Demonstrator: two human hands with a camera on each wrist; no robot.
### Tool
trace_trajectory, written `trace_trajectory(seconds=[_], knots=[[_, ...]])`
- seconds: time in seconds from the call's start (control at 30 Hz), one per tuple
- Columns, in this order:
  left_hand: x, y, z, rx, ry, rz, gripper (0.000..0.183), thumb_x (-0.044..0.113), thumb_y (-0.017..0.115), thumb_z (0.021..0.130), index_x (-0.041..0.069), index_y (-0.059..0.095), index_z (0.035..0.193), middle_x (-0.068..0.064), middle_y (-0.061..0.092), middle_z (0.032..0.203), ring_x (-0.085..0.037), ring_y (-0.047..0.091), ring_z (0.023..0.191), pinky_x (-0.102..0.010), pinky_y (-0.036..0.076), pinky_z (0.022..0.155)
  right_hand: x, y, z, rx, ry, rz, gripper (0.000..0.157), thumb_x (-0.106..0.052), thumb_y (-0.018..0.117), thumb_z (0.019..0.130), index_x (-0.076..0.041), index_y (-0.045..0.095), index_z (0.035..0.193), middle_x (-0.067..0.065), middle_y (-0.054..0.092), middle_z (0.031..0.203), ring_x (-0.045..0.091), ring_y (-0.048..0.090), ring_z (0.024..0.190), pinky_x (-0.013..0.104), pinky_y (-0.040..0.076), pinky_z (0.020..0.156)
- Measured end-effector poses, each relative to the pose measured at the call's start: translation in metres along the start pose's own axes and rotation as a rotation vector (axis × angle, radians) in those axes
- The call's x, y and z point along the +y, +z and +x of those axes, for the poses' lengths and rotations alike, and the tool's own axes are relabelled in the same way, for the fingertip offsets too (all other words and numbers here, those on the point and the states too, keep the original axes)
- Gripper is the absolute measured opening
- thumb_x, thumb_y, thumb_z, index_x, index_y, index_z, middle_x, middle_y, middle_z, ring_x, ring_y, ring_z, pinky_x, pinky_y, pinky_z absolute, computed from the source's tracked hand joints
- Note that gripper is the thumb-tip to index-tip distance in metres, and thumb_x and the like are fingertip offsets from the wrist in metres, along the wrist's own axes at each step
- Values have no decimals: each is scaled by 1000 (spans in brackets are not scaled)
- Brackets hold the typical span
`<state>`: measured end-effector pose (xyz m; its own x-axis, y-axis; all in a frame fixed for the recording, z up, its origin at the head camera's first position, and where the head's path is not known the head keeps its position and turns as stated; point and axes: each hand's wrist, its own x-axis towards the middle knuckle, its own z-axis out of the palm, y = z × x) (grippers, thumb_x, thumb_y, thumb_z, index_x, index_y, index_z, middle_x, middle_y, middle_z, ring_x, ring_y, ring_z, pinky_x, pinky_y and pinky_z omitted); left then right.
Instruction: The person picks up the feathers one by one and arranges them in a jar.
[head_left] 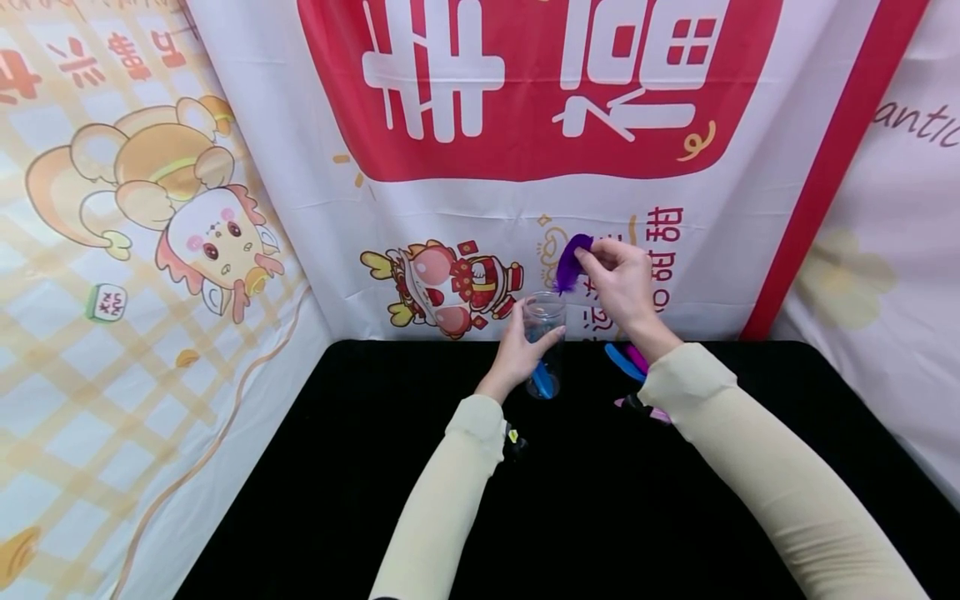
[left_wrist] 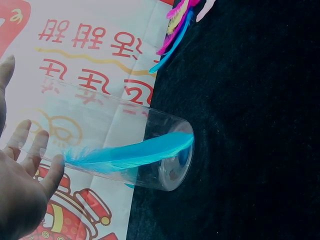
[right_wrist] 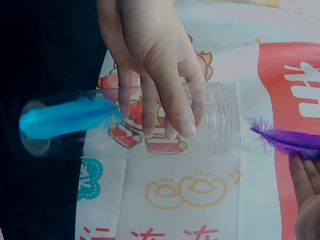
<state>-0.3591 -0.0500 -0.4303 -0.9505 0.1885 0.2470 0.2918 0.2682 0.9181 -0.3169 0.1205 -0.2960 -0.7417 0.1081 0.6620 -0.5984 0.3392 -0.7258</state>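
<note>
A clear plastic jar (head_left: 545, 310) stands upright on the black table, its threaded mouth uncovered. My left hand (head_left: 519, 348) grips it round the upper half, thumb on one side and fingers on the other. Inside the jar a blue feather (right_wrist: 65, 119) leans with its tip at the bottom. My right hand (head_left: 621, 279) pinches a purple feather (head_left: 573, 262) between thumb and fingers. That feather hangs just above the jar's mouth, its fluffy end pointing down and apart from the rim, as the right wrist view shows.
Several loose feathers (left_wrist: 177, 32), pink, blue and yellowish, lie on the table to the right of the jar, partly behind the right forearm. A printed cloth (head_left: 465, 208) hangs directly behind the black tabletop (head_left: 420, 433). Another patterned cloth (head_left: 135, 350) hangs on the left.
</note>
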Motion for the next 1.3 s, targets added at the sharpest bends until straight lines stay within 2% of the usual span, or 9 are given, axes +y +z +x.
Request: trace_trajectory(seconds=[0.27, 0.47, 0.7, 0.83, 1.13, 1.3], knots=[[1, 0, 0, -2, 6, 0, 74, 41, 75, 94, 21, 33, 152, -12, 47, 144, -27, 50, 132, -50, 40, 113, 36, 6, 5, -9, 15, -26, 18, -14, 74, 95, 2, 74, 87, 18, 74, 82, 3, 61, 65, 15, 46, 59], [2, 0, -1, -1, 9, -12, 74, 40, 75, 94, 21, 34, 152, -12, 47, 144, -27, 50, 132, -50, 40, 113, 40, 6, 1, -29, 26, -59, 16, -14, 74, 95, 2, 75, 92, 17, 76, 90, -1, 64, 72, 14, 50, 65], [1, 0, -1, 12, 27, 10, 75, 41, 76, 94, 21, 33, 152, -12, 48, 145, -27, 50, 132, -49, 40, 113, 46, 7, -6, -59, 4, -81, 15, -12, 74, 95, 2, 75, 91, 16, 76, 88, -2, 64, 72, 13, 50, 67], [1, 0, -1, 13, 24, 17, 75, 42, 75, 94, 22, 33, 152, -12, 47, 145, -26, 51, 132, -46, 42, 112, 51, 8, -10, -90, 8, -73, 15, -13, 74, 95, 1, 75, 89, 15, 76, 87, 2, 65, 72, 14, 50, 65], [-1, -1, -1, 4, 35, 13, 78, 40, 75, 95, 15, 31, 155, -13, 48, 146, -28, 50, 132, -48, 41, 111, 56, 9, -16, -155, 14, -103, 17, -18, 73, 97, -4, 76, 90, 12, 74, 80, 14, 60, 63, 18, 44, 52], [-1, -1, -1, 1, 45, -15, 76, 36, 75, 95, 15, 32, 154, -14, 48, 144, -29, 51, 131, -52, 41, 112, 55, 10, -18, -192, 41, -107, 16, -19, 73, 97, -4, 77, 93, 12, 76, 85, 20, 65, 69, 20, 45, 54]])
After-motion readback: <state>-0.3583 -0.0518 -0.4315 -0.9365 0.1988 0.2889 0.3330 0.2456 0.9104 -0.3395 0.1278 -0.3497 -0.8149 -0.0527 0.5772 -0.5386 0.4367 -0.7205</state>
